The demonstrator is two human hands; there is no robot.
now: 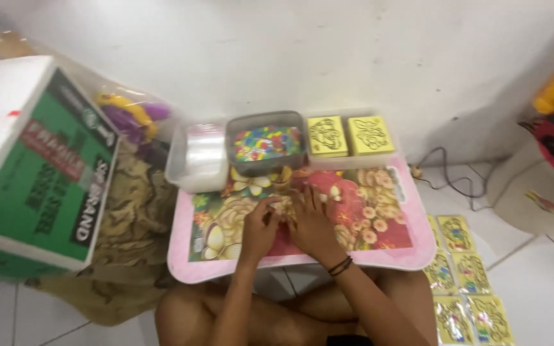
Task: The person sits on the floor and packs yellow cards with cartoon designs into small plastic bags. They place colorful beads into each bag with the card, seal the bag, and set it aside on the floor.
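On the pink plastic lap tray with a floral print, the left hand curls its fingers narrowly, pinching something too small to identify, touching the right hand, whose fingers lie flat and together over it. The piece looks light and easily lost; a fingertip pinch suits it. Behind the tray's middle sits a clear plastic tub of small multicoloured pieces.

A room in a home is shown, used for small craft work on a white tiled floor. A low pink table is placed against a white wall. Left of it a cardboard box is seen; right, yellow packets are laid.
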